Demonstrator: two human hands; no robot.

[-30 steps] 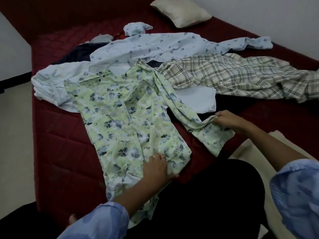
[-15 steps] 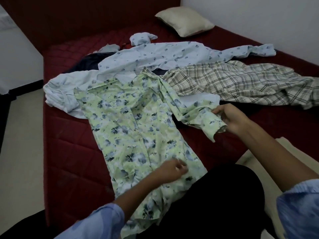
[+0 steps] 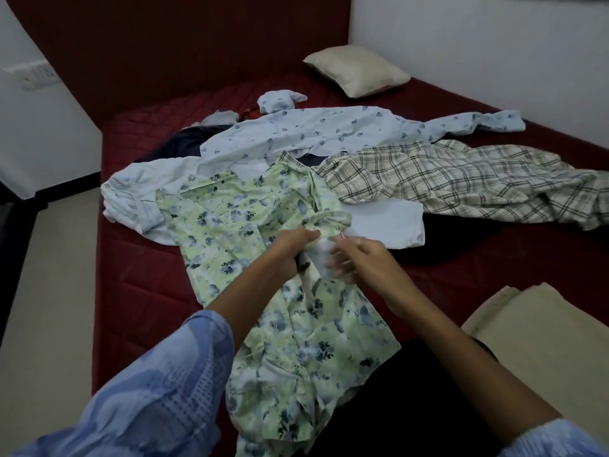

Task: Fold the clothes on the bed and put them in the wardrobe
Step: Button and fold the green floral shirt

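Green floral shirt [image 3: 230, 232] on the bed [image 3: 138, 278]

Left hand [image 3: 290, 249] grips its bunched sleeve above the shirt's middle; right hand [image 3: 359, 262], blurred, grip unclear.

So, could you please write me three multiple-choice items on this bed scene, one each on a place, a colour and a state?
1. Where does the beige pillow lie?
A. at the far end of the dark red quilted bed
B. on the floor
C. under the checked shirt

2. What colour is the flowered shirt being handled?
A. orange
B. pale green with blue flowers
C. black

3. What is the left hand doing?
A. hanging idle
B. pressing flat on the pillow
C. holding bunched cloth of the flowered shirt in its grip

Answers:
1 A, since the pillow sits near the headboard.
2 B, since the cloth is pale green with blue blooms.
3 C, since its fingers curl round a gathered part of the shirt, close to the right hand, which also touches that cloth.
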